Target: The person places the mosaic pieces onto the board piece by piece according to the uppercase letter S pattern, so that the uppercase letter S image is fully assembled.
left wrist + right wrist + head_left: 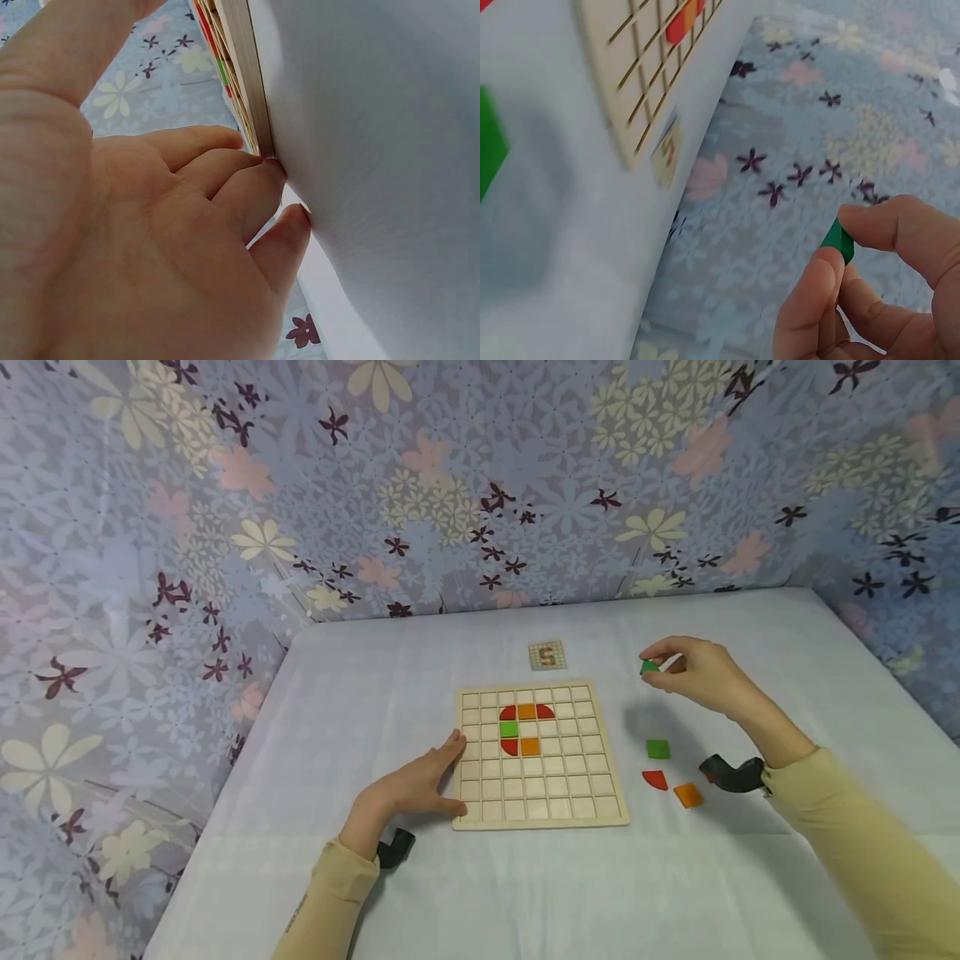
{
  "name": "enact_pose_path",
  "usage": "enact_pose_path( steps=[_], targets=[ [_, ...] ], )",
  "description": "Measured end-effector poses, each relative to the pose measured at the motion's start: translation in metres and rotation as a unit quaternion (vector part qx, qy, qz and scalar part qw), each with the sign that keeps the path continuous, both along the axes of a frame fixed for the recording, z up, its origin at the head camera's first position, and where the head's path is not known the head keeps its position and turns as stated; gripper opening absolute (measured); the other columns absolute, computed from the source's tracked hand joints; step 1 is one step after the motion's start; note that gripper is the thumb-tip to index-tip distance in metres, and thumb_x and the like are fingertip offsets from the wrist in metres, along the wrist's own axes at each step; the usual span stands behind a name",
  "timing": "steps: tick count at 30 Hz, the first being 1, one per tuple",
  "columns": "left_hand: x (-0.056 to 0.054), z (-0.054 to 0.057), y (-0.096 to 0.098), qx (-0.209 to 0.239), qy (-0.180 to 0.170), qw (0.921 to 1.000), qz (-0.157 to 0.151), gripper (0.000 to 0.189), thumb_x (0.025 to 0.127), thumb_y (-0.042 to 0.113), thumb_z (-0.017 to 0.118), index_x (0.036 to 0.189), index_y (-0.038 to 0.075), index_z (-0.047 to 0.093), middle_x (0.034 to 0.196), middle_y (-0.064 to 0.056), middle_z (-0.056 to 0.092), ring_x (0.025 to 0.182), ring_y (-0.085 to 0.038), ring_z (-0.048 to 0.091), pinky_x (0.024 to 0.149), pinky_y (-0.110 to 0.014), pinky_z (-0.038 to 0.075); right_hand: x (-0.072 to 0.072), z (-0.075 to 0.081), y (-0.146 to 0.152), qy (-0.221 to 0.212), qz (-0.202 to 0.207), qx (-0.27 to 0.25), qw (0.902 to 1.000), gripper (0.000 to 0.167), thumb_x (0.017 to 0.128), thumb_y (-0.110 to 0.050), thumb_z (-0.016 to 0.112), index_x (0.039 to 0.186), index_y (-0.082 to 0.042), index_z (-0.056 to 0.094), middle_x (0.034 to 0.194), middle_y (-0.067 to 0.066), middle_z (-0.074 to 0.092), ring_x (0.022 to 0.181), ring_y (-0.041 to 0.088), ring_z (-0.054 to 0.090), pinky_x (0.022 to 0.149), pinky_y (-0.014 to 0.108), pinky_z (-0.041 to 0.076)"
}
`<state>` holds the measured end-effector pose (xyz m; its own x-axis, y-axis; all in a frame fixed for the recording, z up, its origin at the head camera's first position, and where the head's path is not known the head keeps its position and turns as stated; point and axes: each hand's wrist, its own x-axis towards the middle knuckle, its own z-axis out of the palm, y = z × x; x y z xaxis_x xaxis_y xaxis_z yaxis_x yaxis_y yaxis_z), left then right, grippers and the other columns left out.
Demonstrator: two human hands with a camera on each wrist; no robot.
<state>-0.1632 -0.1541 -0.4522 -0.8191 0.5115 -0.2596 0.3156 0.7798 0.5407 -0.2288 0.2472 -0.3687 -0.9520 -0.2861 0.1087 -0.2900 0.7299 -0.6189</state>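
A wooden grid board [525, 789] lies on the table, with red quarter-round, orange square and green square tiles in its upper cells. My left hand [416, 785] touches the board's left edge, thumb near the lower corner and fingers higher up; the left wrist view shows the fingertips against the board's side. To the right, above the table, my right hand [697, 672] pinches a small green tile [841, 241] between thumb and fingers. Its full shape is hidden by the fingertips. Beyond the board lies a small pattern card [548, 655] with a coloured figure on a grid.
Right of the board lie a loose green square tile [658, 749], a red quarter-round tile [655, 779] and an orange square tile [687, 795]. Another red bit shows partly behind the right wrist's black camera mount [731, 774]. Flowered cloth [450, 485] hangs behind the white-covered table [360, 668].
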Motion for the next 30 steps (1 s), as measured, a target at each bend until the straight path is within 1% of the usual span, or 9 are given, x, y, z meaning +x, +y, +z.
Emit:
enact_pose_path(
  steps=[5,12,16,21,25,30],
  targets=[
    [0.000,-0.001,-0.001,-0.003,0.007,1.0000,-0.003,0.100,0.081,0.034,0.075,0.152,0.006,0.010,0.157,-0.006,0.000,0.139,-0.036,0.012,0.113,-0.042,0.016,-0.005,0.001,-0.022,-0.001,0.035,-0.015,0.9993,0.031,0.088,-0.020,0.068,0.115,-0.004,0.063,0.106,0.014,0.059,0.082,0.024,0.060,0.062,0.034,0.048],
    [0.000,-0.001,-0.001,-0.005,0.008,0.9999,-0.005,0.100,0.082,0.034,0.075,0.152,0.007,0.009,0.157,-0.006,0.000,0.140,-0.034,0.011,0.113,-0.041,0.016,-0.012,-0.003,-0.049,0.000,0.088,-0.034,0.9955,0.027,0.087,-0.016,0.068,0.111,-0.004,0.064,0.101,0.011,0.059,0.073,0.021,0.058,0.060,0.034,0.048],
    [-0.001,-0.001,-0.001,-0.001,0.012,0.9999,-0.009,0.100,0.082,0.033,0.075,0.152,0.005,0.010,0.156,-0.007,0.000,0.141,-0.030,0.010,0.113,-0.041,0.016,-0.014,-0.008,-0.062,-0.006,0.114,-0.036,0.9928,0.026,0.086,-0.014,0.069,0.110,-0.004,0.064,0.100,0.010,0.058,0.071,0.019,0.058,0.059,0.034,0.047],
    [-0.002,-0.002,-0.001,-0.005,0.018,0.9998,-0.010,0.101,0.081,0.035,0.075,0.152,0.005,0.010,0.156,-0.007,0.001,0.141,-0.027,0.011,0.113,-0.039,0.016,-0.014,-0.019,-0.076,-0.015,0.143,-0.032,0.9891,0.026,0.086,-0.011,0.069,0.111,-0.003,0.064,0.098,0.009,0.058,0.075,0.019,0.059,0.063,0.034,0.050],
    [-0.001,-0.001,0.000,-0.002,0.015,0.9999,-0.008,0.101,0.081,0.035,0.076,0.152,0.005,0.010,0.156,-0.007,0.001,0.141,-0.030,0.011,0.113,-0.040,0.016,-0.013,-0.032,-0.086,-0.023,0.164,-0.032,0.9857,0.027,0.085,-0.009,0.070,0.110,0.000,0.064,0.098,0.009,0.059,0.077,0.020,0.059,0.067,0.034,0.051],
    [-0.001,-0.001,0.000,0.002,0.009,0.9999,-0.008,0.101,0.081,0.035,0.076,0.152,0.005,0.010,0.157,-0.007,0.001,0.140,-0.034,0.011,0.113,-0.041,0.017,-0.010,-0.047,-0.094,-0.051,0.190,-0.033,0.9799,0.026,0.085,-0.010,0.067,0.109,0.001,0.064,0.098,0.008,0.059,0.078,0.019,0.059,0.068,0.032,0.051]
  ],
)
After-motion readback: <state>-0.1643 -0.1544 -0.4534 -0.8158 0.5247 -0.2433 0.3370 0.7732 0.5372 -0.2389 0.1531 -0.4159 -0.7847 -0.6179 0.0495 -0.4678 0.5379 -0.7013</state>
